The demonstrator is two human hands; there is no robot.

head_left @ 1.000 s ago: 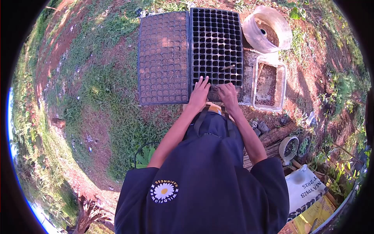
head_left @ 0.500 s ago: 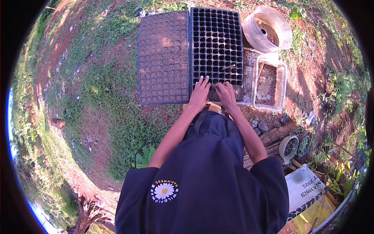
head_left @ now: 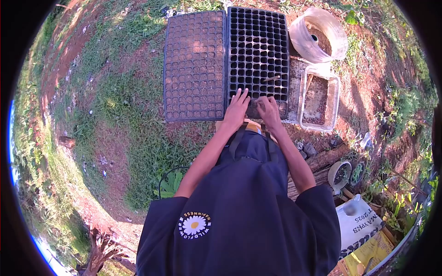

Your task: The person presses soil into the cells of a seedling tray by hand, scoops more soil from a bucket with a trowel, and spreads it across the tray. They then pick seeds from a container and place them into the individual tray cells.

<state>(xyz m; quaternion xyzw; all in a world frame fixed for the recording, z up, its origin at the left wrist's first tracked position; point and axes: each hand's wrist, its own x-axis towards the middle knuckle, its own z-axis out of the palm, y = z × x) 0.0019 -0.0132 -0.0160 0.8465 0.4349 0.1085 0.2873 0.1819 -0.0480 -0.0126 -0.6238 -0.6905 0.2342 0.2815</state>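
My left hand (head_left: 237, 109) lies on the lower left of a black cell tray (head_left: 257, 46), its fingers stretched out over the cells. Just to its right, my right hand (head_left: 269, 112) is bent over the tray's lower rows, fingertips pinched together; whatever they hold is too small to make out. Most cells in this tray look dark and hollow, while those near my hands seem filled with soil. A small stick (head_left: 271, 78) rests across the cells above my right hand. On the left, a second tray (head_left: 194, 69) has brown soil in its cells.
Right of the trays are a clear rectangular container (head_left: 337, 99) with soil remains and a large whitish round tub (head_left: 343, 41). At lower right are logs (head_left: 324, 158), a round pot (head_left: 335, 175) and a printed sack (head_left: 357, 221). Grass (head_left: 138, 152) spreads at left.
The view has shifted very slightly. My right hand's fingers have moved a little over the same cells; my left hand stays in place on the tray.
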